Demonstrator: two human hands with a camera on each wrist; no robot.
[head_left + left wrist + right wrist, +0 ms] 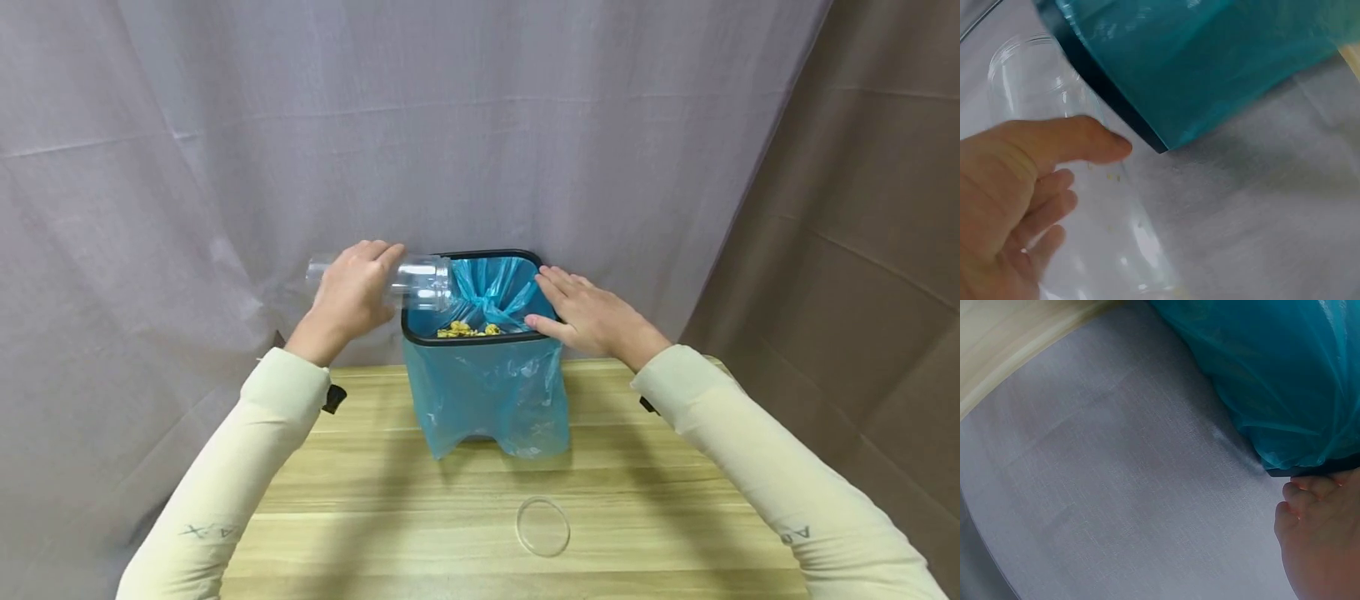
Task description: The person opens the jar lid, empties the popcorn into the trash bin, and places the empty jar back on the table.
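Note:
My left hand [351,292] grips a clear plastic jar [422,282] that lies tipped on its side, its mouth over the left rim of a bin [480,340]. A few small yellowish crumbs cling inside the jar [1110,206] in the left wrist view. The bin has a black rim and is lined with a blue plastic bag [487,387], which hangs down outside. Yellow popcorn-like pieces [461,330] lie inside it. At the right rim, my right hand [596,317] rests with its fingers extended, holding nothing.
A thin clear ring [543,527] lies on the wooden table [450,550] in front of the bin. Grey cloth [480,150] hangs close behind the bin, and a browner cloth [847,275] hangs on the right.

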